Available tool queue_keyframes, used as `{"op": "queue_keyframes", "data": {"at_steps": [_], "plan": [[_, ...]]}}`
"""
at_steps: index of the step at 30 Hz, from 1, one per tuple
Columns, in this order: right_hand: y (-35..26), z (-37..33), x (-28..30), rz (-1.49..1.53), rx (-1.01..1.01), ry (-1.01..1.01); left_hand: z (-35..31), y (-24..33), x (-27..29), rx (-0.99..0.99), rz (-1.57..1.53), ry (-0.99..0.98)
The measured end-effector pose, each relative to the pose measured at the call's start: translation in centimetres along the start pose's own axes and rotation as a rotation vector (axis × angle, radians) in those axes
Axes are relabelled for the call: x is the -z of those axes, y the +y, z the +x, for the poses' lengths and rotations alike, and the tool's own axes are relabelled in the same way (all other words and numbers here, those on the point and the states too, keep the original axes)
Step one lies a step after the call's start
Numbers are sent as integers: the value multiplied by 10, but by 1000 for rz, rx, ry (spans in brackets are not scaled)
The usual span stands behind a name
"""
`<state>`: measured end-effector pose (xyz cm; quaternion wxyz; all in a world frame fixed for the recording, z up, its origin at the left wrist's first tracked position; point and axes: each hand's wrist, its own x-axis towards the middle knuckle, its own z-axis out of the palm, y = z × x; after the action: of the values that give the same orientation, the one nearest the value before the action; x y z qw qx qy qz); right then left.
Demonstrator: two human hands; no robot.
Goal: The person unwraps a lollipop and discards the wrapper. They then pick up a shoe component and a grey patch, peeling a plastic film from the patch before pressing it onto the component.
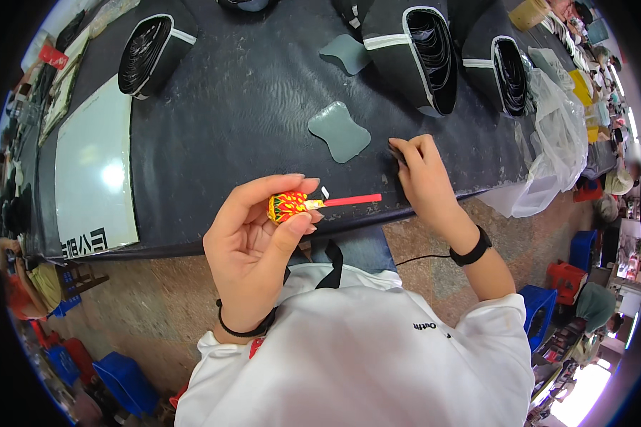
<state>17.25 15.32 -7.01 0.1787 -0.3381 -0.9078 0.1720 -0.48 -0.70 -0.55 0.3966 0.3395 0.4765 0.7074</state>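
Between the thumb and fingers of my left hand (253, 228) is a lollipop (286, 207) in a red and yellow wrapper, its red stick pointing right. My right hand (426, 178) is over the table's near edge, closed in a pinch; a small dark bit shows at its fingertips, too unclear to name. Just beyond both hands, a grey-green four-lobed flat piece (340, 132) lies on the dark table cover (242, 121). A small white scrap (325, 193) shows beside the lollipop stick.
Black stacks of nested pieces with white bands (429, 64) stand along the far side, near a second grey-green piece (345, 53). A white board (96, 171) lies at left, clear plastic bags (548, 156) at right. Blue stools (124, 381) stand on the floor; people sit around.
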Motion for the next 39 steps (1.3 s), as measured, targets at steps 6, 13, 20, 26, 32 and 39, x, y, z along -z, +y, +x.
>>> {"op": "queue_keyframes", "data": {"at_steps": [6,13,20,26,32,39], "plan": [[-25,-1,62,443,-43,-52,-3,-1,-2,-29,24,-74],[-65,4,104,367,272,-174,-12,10,-11,-39,252,-128],[-68,5,103,333,404,-177,-10,12,-4,-114,451,-208],[-66,4,102,381,418,-174,-10,12,-3,-90,438,-200],[-65,4,98,373,458,-160,-7,10,1,-156,444,-233],[-65,4,97,395,458,-178,-9,10,0,-152,444,-229]]}}
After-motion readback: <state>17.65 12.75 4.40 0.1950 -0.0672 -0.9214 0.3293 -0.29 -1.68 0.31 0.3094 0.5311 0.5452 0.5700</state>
